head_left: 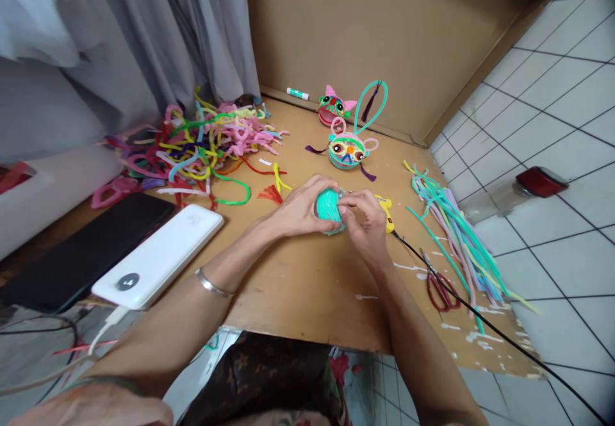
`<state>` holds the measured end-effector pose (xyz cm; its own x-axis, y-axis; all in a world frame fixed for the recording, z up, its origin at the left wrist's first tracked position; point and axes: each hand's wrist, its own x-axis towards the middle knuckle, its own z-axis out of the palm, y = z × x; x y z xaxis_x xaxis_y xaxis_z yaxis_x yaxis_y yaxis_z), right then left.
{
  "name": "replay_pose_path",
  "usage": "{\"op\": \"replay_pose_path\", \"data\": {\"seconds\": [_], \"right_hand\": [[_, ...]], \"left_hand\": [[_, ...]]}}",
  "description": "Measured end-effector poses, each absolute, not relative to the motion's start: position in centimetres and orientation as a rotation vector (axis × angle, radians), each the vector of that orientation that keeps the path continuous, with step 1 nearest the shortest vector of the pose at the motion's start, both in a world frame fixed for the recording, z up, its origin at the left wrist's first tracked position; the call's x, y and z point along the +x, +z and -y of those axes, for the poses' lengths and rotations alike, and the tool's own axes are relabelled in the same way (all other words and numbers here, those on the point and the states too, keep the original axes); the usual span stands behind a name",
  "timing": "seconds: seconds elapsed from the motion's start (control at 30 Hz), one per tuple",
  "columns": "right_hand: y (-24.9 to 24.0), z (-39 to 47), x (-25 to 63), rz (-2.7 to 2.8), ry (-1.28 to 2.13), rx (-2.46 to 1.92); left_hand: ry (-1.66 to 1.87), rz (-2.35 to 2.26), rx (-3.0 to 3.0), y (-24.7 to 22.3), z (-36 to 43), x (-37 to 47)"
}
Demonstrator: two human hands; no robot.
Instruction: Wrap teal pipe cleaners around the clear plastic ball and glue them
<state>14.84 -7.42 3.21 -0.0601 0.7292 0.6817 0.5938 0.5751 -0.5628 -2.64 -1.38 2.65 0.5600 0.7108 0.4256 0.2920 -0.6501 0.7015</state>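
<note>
Between my two hands, over the middle of the table, is a round piece wound with turquoise pipe cleaner. My left hand grips it from the left, thumb along the near side and fingers over the far side. The fingertips of my right hand pinch together at its right edge; what exactly they pinch is too small to make out. Just behind my right hand lies a yellow glue gun, partly hidden, with a black cord. A red tassel and a yellow pipe cleaner piece lie beyond my left hand.
Two decorated animal-face figures stand at the back near a glue stick. A tangled pipe cleaner heap fills the back left. At left lie a white power bank and black phone; at right, scissors and straight pipe cleaners.
</note>
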Motion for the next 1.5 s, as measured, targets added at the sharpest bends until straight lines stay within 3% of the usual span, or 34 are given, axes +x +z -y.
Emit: {"op": "replay_pose_path", "data": {"seconds": [1.5], "right_hand": [[3.18,7.42,15.13,1.822,0.109,-1.119]], "left_hand": [[0.975,-0.736,2.223,2.61,1.38,-2.79]]}}
